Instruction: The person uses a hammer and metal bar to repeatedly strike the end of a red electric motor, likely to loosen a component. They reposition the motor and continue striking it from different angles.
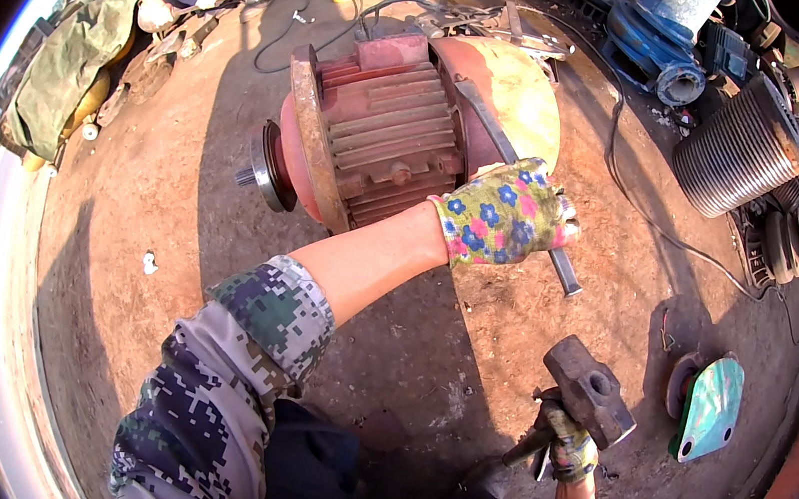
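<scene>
A dull red electric motor [390, 124] lies on its side on the dirt ground, with ribbed housing, a rusty flange [311, 130] and a shaft at its left end. My left hand [506, 215], in a flowered glove, is closed around a flat steel chisel [564, 273]. The chisel's far end rests by the seam between the ribbed housing and the rounded end cover [519, 82]. Low in the view, my right hand [571, 444], also gloved, grips a hammer with a heavy rusty head [590, 391], held apart from the chisel.
A green metal plate [711, 408] lies on the ground at the lower right. Blue pump parts [657, 24], a ribbed cylinder [740, 149] and other scrap pile up along the right. A black cable [618, 160] crosses the ground. A green tarp [74, 75] covers things at the far left.
</scene>
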Action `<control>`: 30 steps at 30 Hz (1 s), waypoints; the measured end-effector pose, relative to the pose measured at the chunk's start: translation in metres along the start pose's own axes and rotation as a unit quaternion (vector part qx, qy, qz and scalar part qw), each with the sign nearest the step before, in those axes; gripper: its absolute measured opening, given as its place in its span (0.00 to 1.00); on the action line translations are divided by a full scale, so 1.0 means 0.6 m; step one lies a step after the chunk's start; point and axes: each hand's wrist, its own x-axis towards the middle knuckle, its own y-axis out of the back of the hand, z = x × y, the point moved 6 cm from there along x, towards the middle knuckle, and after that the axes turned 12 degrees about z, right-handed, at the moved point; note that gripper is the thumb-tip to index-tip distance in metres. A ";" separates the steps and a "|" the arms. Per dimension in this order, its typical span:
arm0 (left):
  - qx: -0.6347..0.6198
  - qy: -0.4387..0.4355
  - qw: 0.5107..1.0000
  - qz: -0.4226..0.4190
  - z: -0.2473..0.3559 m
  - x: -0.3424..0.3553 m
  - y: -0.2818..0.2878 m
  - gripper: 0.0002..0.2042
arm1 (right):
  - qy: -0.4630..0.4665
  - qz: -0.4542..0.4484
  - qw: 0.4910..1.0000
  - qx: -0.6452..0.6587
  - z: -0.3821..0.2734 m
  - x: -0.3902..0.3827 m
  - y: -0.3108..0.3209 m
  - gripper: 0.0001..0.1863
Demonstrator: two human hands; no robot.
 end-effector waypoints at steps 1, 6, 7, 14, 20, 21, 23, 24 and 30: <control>0.005 -0.010 1.000 0.022 0.000 0.001 0.005 0.16 | -0.010 -0.001 1.000 0.001 0.002 0.001 0.000 0.16; -0.006 -0.022 1.000 -0.007 -0.001 -0.001 -0.001 0.18 | 0.000 -0.016 1.000 0.011 -0.005 0.001 -0.009 0.16; -0.005 -0.016 1.000 -0.019 -0.003 -0.001 -0.003 0.18 | 0.000 -0.010 1.000 0.000 -0.007 0.000 -0.011 0.18; -0.012 0.021 1.000 0.012 -0.013 0.009 0.009 0.21 | 0.106 0.012 0.994 -0.015 -0.063 0.023 -0.049 0.14; 0.004 0.006 1.000 -0.014 -0.014 0.010 -0.002 0.23 | 0.015 -0.028 0.997 0.065 -0.046 0.068 -0.101 0.20; 0.004 0.005 1.000 -0.025 -0.015 0.008 -0.005 0.22 | 0.024 -0.020 0.997 0.068 -0.041 0.070 -0.106 0.21; 0.000 -0.005 1.000 -0.031 -0.014 0.004 -0.008 0.22 | 0.041 -0.014 0.997 0.071 -0.030 0.074 -0.115 0.23; -0.003 -0.008 0.999 -0.033 -0.014 0.002 -0.009 0.21 | 0.016 -0.016 0.997 0.080 -0.020 0.076 -0.116 0.20; -0.008 -0.007 0.999 -0.044 -0.012 0.004 -0.010 0.22 | 0.050 0.001 0.998 0.044 -0.013 0.082 -0.098 0.25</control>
